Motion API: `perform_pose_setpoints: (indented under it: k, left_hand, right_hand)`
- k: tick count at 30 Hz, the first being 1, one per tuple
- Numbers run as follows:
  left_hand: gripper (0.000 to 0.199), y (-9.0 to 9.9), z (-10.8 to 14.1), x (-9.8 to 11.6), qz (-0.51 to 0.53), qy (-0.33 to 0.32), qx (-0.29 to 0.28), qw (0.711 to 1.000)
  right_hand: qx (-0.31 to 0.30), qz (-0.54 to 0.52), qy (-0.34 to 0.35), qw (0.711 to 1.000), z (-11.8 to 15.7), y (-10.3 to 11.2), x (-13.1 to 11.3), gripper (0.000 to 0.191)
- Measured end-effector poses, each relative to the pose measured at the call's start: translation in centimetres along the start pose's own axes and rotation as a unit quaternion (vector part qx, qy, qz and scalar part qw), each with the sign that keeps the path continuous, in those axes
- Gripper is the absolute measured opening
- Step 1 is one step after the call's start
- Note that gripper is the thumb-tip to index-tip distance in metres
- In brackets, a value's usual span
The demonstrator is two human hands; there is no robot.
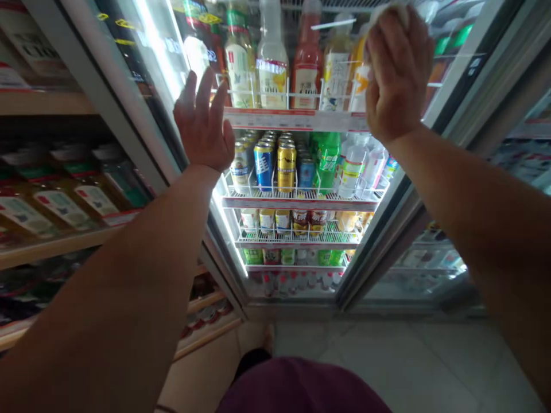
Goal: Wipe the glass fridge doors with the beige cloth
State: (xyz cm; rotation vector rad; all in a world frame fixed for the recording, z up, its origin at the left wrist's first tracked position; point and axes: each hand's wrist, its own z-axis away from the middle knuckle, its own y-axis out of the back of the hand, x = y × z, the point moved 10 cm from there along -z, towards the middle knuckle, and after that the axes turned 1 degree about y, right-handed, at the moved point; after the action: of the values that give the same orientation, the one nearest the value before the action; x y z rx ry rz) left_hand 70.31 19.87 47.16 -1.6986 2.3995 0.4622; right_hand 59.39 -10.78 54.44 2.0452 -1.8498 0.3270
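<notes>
My left hand (203, 125) is raised with its fingers spread, palm towards the glass door of a drinks cooler (370, 252), and holds nothing. My right hand (398, 74) is higher up against the glass, with a white cloth (390, 12) under its fingers, mostly hidden by the hand. Behind the glass, bottled drinks (271, 71) stand on a white wire shelf. Beverage cans (275, 166) and plastic bottles fill the shelf below. A white price strip (297, 119) runs along the shelf edge between my hands.
Wooden shelves (43, 246) holding bottles with pale labels stand to the left of the cooler. A second glass door (422, 264) lies to the right. A pale tiled floor (387, 355) meets the cooler's base. My maroon shirt (301, 390) shows at the bottom.
</notes>
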Motion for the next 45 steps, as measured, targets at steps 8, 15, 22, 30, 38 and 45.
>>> perform_pose_setpoints:
  k: [8, 15, 22, 30, 38, 45]
  left_hand:
    - [0.068, 0.8, -0.1, 0.5, -0.037, -0.011, 0.020, 0.999]
    - [0.069, 0.8, 0.0, 0.6, -0.018, -0.018, 0.020, 0.999]
    - [0.069, 1.9, 0.1, 1.2, 0.018, -0.034, 0.080, 0.996]
    - [0.066, 1.9, 0.0, 1.5, -0.029, -0.022, 0.075, 0.997]
    - [0.066, 1.6, -0.1, 1.4, -0.079, -0.014, 0.034, 0.996]
    - [0.069, 1.5, 0.0, 1.3, -0.048, 0.005, 0.042, 0.998]
  right_hand:
    - [-0.043, -0.090, -0.030, 0.995, 3.1, -1.3, -2.0, 0.050]
    - [-0.220, -0.203, 0.084, 0.950, 5.7, -3.2, -4.4, 0.046]
    - [0.048, -0.002, -0.045, 0.998, 3.6, 0.4, 6.0, 0.054]
    - [-0.043, -0.060, 0.096, 0.993, 4.9, -0.6, 0.6, 0.058]
    - [-0.035, 0.002, -0.168, 0.985, 7.8, -2.4, 13.8, 0.080]
    - [-0.042, -0.074, 0.042, 0.995, 7.6, -1.3, 4.4, 0.067]
